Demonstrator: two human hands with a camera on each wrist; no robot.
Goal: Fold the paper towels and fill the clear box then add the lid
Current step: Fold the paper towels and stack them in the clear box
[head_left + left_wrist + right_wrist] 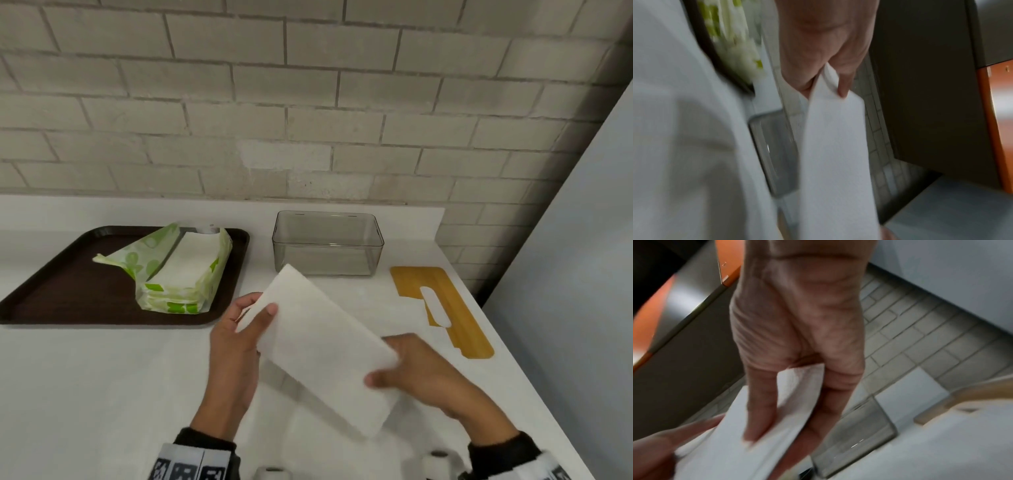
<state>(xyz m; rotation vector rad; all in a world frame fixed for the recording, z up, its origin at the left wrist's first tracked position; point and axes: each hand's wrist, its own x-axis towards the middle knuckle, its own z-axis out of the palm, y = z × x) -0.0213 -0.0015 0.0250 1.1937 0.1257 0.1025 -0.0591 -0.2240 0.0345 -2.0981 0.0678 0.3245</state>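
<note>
Near edge of the desk (85, 394): both hands hold one folded paper towel (325, 346) in the air above the desk, long strip running diagonally. Left hand (236, 339) pinches the far-left end, thumb on top and fingers curled beneath; left wrist view shows the thumb (844, 84) and fingers clamped over the layered edge of the towel (838, 154). Right hand (421, 373) grips the near-right end, thumb over the top face, fingers under; right wrist view is blurred but shows fingers (760, 410) spread on the towel (735, 451).

Step in hand, judged: finishing the fold and carrying the towel to the box. To do it well: keep layer edges flush, hold both ends level so the strip doesn't sag or open, line the long side up with the box's long side, lower flat, release together.

Further back, right edge: wooden lid (442, 308) with a slot, lying flat, apart from the box. Behind the towel, toward the back edge: clear box (327, 243), appears empty, lid off. Left side: brown tray (51, 294) carrying an opened green-and-white pack of towels (181, 270). Brick wall (308, 102) behind.
</note>
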